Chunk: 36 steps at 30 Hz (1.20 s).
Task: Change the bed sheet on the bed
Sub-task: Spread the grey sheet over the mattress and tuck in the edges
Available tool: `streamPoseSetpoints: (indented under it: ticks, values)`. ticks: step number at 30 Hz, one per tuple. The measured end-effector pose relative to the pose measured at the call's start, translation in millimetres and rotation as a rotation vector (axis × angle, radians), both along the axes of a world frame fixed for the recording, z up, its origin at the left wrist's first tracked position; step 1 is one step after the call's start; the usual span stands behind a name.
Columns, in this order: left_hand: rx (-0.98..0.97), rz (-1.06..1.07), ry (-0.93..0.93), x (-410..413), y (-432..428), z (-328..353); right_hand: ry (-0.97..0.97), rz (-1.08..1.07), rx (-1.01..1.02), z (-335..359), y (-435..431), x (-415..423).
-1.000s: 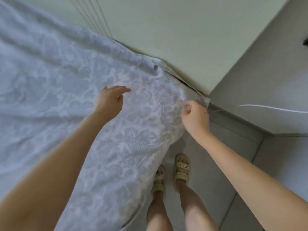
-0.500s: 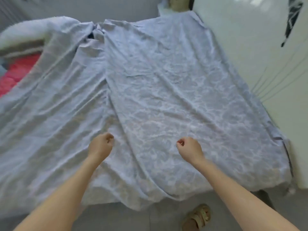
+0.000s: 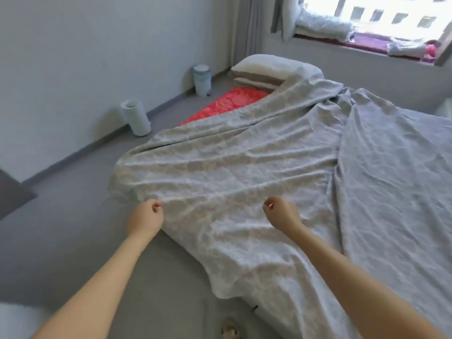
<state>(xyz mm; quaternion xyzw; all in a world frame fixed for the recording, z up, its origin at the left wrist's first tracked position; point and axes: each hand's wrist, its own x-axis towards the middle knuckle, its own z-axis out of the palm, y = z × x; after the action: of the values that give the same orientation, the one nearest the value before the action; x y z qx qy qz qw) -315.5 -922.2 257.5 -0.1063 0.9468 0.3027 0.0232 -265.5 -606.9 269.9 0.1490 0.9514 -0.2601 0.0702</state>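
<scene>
Head view, the only angle we've got: the pale grey damask-patterned bed sheet (image 3: 244,167) is out across the low bed, flat and fairly smooth on the right, but rucked into long diagonal folds on the left. The left hand (image 3: 144,217) is curled tight at the near-left edge, pinching the cloth where the creases run together. The right hand (image 3: 281,212), well apart from it, is curled over the sheet too, though I can't tell if it has any fabric. Far left corner, a bright red patterned underlay (image 3: 225,104) shows bare beside the stacked white and beige pillows (image 3: 269,69), so coverage isn't complete. The near corner hangs loose onto the grey floor (image 3: 61,228). My read: the fresh sheet is on and about halfway there. Left to do is pulling it over the red patch, flattening the folds and tucking the edges.
</scene>
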Motion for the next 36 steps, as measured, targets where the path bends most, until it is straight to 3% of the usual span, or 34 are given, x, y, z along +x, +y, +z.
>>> streamPoseSetpoints:
  ticks: [9,17,22,27,36]
  values:
    - [0.0,0.324,0.019,-119.5,-199.7,-36.9,0.01,0.308,0.147,-27.0,-181.2,-230.5]
    - [0.153,0.647,-0.239,-252.6,-293.8,-128.6,-0.164,0.452,0.267,-104.6,-303.3,-421.8]
    - [0.434,0.82,-0.369,-308.0,-316.4,-212.2,-0.235,0.538,0.382,-172.3,-362.8,-500.2]
    - [0.954,1.129,-0.448,-378.9,-339.2,-275.5,-0.254,0.524,0.548,-231.7,-416.1,-581.9]
    - [1.229,1.09,-0.697,-504.8,-376.3,-359.1,-0.268,0.519,0.761,-317.6,-484.7,-696.5]
